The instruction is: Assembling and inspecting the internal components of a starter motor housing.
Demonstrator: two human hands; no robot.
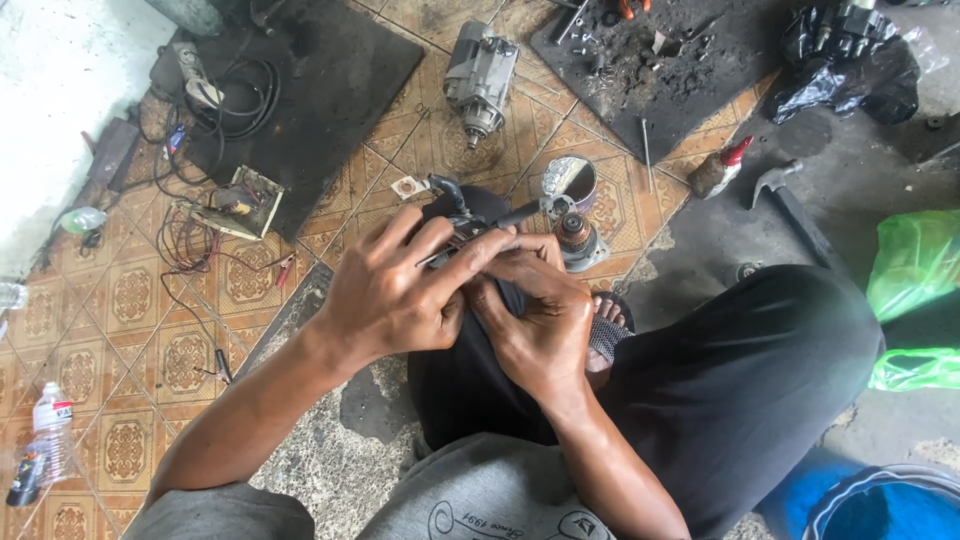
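Plastic water bottle (52, 432): lay on the patterned tile floor (130, 300), far left. Tangle of wires with small circuit unit (240, 203): at the edge of a black mat (320, 70). Left hand (385, 290): fingers curled, pinching a small dark metal part (470, 228) above the knee. Right hand (540, 320): just beside the left, touching it, fingers bent and pressed against the same part. Starter motor (478, 80): on the floor, beyond the hands. Armature (577, 240): just right of the hands. Hammer (790, 200): on the concrete. Green plastic bag (915, 260): far right.
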